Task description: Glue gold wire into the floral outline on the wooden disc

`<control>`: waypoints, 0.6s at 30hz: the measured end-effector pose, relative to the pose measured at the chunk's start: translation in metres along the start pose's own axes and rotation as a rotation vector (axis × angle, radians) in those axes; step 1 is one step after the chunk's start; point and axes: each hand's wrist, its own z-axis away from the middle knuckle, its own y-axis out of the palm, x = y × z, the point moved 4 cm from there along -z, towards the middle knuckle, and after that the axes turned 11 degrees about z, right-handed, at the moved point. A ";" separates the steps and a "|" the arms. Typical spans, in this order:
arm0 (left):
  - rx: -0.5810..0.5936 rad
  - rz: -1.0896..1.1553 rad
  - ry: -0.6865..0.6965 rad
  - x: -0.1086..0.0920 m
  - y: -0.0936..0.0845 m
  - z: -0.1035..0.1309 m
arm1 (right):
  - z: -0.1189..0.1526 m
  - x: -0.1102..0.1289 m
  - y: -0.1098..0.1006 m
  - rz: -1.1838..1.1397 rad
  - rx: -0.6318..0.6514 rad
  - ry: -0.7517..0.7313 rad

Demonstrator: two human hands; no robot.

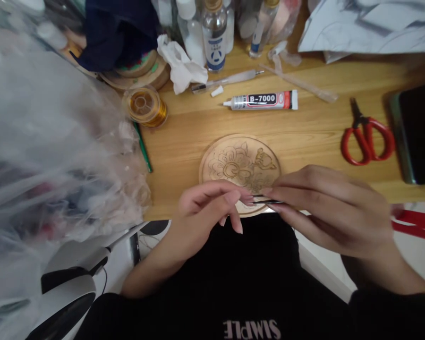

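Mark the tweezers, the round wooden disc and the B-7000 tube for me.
Tweezers point(265, 202): head view, lower dark prong.
Round wooden disc point(243, 163): head view, patterned face.
B-7000 tube point(262, 99): head view, printed body.

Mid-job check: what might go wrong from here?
The tweezers point right at the left fingers and could nip them.
The round board lies at the near edge of the table, so a press might tip it.
The glue tube lies beside a loose white cap, so glue may leak or dry out.

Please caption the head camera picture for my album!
Right hand holds tweezers beside the left hand, over a patterned round disc.
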 end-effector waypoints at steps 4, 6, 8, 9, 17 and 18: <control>-0.036 -0.096 0.037 -0.005 0.006 0.007 | 0.002 0.008 -0.005 0.059 -0.015 -0.009; -0.056 -0.179 0.049 -0.008 0.009 0.010 | 0.002 0.012 -0.007 0.122 -0.031 -0.015; -0.073 -0.252 0.065 -0.009 0.012 0.011 | 0.003 0.016 -0.010 0.167 -0.036 0.000; -0.076 -0.278 0.080 -0.010 0.013 0.011 | 0.004 0.017 -0.011 0.178 -0.033 0.017; 0.021 -0.393 0.241 -0.013 0.019 0.013 | 0.009 0.028 -0.019 0.228 -0.035 -0.017; 0.028 -0.417 0.261 -0.014 0.020 0.014 | 0.009 0.028 -0.020 0.231 -0.032 -0.010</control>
